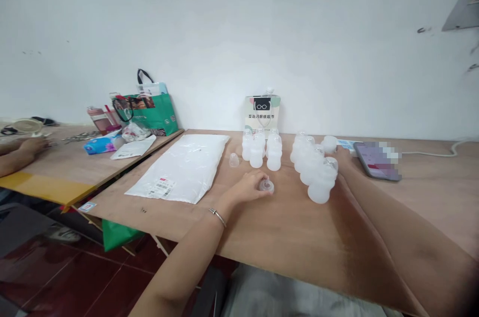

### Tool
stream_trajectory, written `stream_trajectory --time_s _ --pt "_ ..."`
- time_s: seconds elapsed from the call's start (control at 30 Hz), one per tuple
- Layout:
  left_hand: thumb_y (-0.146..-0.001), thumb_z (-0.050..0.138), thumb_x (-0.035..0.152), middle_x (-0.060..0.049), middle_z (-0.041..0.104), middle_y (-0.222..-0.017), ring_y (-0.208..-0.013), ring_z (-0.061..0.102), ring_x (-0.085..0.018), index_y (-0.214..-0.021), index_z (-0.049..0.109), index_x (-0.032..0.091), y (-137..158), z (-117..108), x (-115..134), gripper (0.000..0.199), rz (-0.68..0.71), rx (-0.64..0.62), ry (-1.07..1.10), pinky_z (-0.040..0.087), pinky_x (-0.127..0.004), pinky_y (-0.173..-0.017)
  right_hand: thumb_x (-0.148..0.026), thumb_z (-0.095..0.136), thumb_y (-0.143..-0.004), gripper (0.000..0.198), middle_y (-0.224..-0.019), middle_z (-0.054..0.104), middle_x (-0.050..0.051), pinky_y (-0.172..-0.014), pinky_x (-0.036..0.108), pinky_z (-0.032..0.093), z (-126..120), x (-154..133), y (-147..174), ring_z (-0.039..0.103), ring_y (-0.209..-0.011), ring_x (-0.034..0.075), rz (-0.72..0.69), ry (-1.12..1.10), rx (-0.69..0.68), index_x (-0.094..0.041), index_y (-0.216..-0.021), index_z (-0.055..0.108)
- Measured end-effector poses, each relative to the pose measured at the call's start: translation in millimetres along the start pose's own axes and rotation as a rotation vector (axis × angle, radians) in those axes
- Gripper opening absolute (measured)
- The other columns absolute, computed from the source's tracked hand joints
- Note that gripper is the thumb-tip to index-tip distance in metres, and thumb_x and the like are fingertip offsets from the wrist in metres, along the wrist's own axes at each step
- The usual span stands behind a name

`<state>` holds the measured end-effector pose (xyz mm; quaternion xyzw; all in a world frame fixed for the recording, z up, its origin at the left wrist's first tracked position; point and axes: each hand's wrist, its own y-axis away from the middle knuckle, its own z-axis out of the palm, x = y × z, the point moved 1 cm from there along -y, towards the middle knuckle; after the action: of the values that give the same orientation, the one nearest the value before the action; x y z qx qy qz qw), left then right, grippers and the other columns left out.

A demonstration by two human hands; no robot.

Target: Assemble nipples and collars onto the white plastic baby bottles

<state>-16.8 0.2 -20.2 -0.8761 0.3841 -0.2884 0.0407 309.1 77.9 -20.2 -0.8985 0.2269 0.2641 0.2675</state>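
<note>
My left hand (250, 187) is closed around a small clear baby bottle nipple piece (266, 185), thumb and fingers at its sides, low over the table. My right hand (343, 153) is at the back right, its fingers closed against a white frosted baby bottle (329, 144) that seems to lie on its side. Several upright frosted bottles with clear domed caps stand in a right group (319, 189), beside my right forearm. Another group of capped bottles (256, 153) stands beyond my left hand. A loose clear domed cap (234, 159) sits left of that group.
A large white plastic package (179, 167) lies on the wooden table (277, 227) at left. A paper bag (262, 117) stands by the wall. At right are a phone (374, 161) and a white cable (430, 154). Another person's hand (33, 147) rests on the adjoining table, near a green bag (162, 112).
</note>
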Motion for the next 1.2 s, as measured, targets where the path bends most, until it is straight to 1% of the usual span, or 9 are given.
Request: stream_trajectory --time_s 0.13,0.23,0.37,0.43,0.5,0.57,0.67,0.9,1.2 --pt "-0.074 0.057 0.044 -0.005 0.059 -0.099 -0.094 0.053 -0.02 -0.096 0.055 0.02 0.9 -4.1 3.0 0.033 -0.012 0.012 0.023 0.04 -0.032 -0.083 -0.042 0.048 -0.079 0.056 -0.106 0.054 0.024 -0.074 0.031 0.037 -14.3 1.1 -0.4 0.051 -0.095 0.023 0.076 -0.117 0.132 -0.002 -0.117 0.04" --pt "-0.075 0.056 0.044 -0.005 0.059 -0.098 -0.092 0.054 -0.019 -0.096 0.056 0.019 0.7 -7.1 4.8 0.032 -0.021 0.03 0.045 0.041 -0.032 -0.081 -0.047 0.028 -0.086 0.071 -0.133 0.027 0.031 -0.093 0.031 0.032 -57.0 -8.2 -2.4 0.036 -0.121 0.021 0.067 -0.224 0.358 0.004 -0.131 0.007" --pt "-0.074 0.057 0.044 -0.005 0.059 -0.097 -0.09 0.054 -0.019 -0.094 0.056 0.019 -0.6 -9.7 2.8 0.032 -0.037 0.057 0.05 0.041 -0.032 -0.08 -0.059 0.029 -0.08 0.084 -0.14 0.011 0.025 -0.1 0.043 0.023 -127.5 -46.2 34.1 0.015 -0.134 0.028 -0.362 -0.618 0.885 -0.002 -0.135 0.002" --pt "-0.073 0.058 0.044 -0.005 0.059 -0.094 -0.087 0.054 -0.018 -0.093 0.056 0.019 -1.3 -11.0 0.3 0.032 -0.044 0.094 0.065 0.041 -0.031 -0.077 -0.057 0.043 -0.077 0.077 -0.133 0.032 0.018 -0.093 0.044 0.033 -140.2 -71.7 76.6 0.035 -0.125 0.03 -0.645 -0.751 0.774 -0.013 -0.135 0.019" --pt "-0.073 0.058 0.044 -0.004 0.06 -0.091 -0.084 0.054 -0.017 -0.09 0.056 0.019 -2.1 -12.1 -2.5 0.031 -0.051 0.136 0.085 0.042 -0.029 -0.074 -0.049 0.051 -0.077 0.06 -0.116 0.052 0.014 -0.083 0.044 0.043 -130.0 -93.2 124.2 0.054 -0.105 0.027 -0.768 -0.857 0.389 -0.019 -0.127 0.035" --pt "-0.072 0.058 0.045 -0.004 0.059 -0.089 -0.082 0.054 -0.017 -0.089 0.056 0.018 -3.0 -13.0 -5.7 0.032 -0.071 0.183 0.102 0.042 -0.028 -0.071 -0.046 0.056 -0.076 0.048 -0.101 0.06 0.01 -0.074 0.04 0.048 -102.1 -105.6 164.6 0.06 -0.09 0.024 -0.79 -0.825 -0.014 -0.021 -0.116 0.047" --pt "-0.072 0.058 0.046 -0.004 0.06 -0.089 -0.08 0.054 -0.016 -0.089 0.056 0.016 -4.6 -14.2 -12.0 0.034 -0.148 0.298 0.123 0.042 -0.028 -0.07 -0.041 0.055 -0.077 0.048 -0.112 0.057 0.009 -0.08 0.037 0.048 -50.8 -105.5 193.0 0.057 -0.1 0.022 -0.671 -0.797 -0.313 -0.023 -0.119 0.041" --pt "-0.079 0.049 0.046 -0.004 0.06 -0.084 -0.077 0.055 -0.015 -0.079 0.053 0.016 -7.2 -15.5 -22.5 0.03 -0.313 0.599 0.266 0.043 -0.028 -0.069 -0.041 0.055 -0.076 0.045 -0.112 0.057 0.009 -0.081 0.04 0.046 11.6 -84.8 185.5 0.056 -0.1 0.024 -0.473 -0.661 -0.485 -0.022 -0.113 0.039" --pt "-0.081 0.047 0.046 -0.003 0.059 -0.092 -0.089 0.053 -0.015 -0.092 0.055 0.018 -8.0 -16.2 -3.9 0.031 -0.108 0.396 0.599 0.043 -0.028 -0.08 -0.04 0.053 -0.077 0.047 -0.11 0.056 0.008 -0.078 0.039 0.046 11.6 -82.3 191.7 0.056 -0.095 0.023 -0.516 -0.62 -0.442 -0.022 -0.117 0.037"
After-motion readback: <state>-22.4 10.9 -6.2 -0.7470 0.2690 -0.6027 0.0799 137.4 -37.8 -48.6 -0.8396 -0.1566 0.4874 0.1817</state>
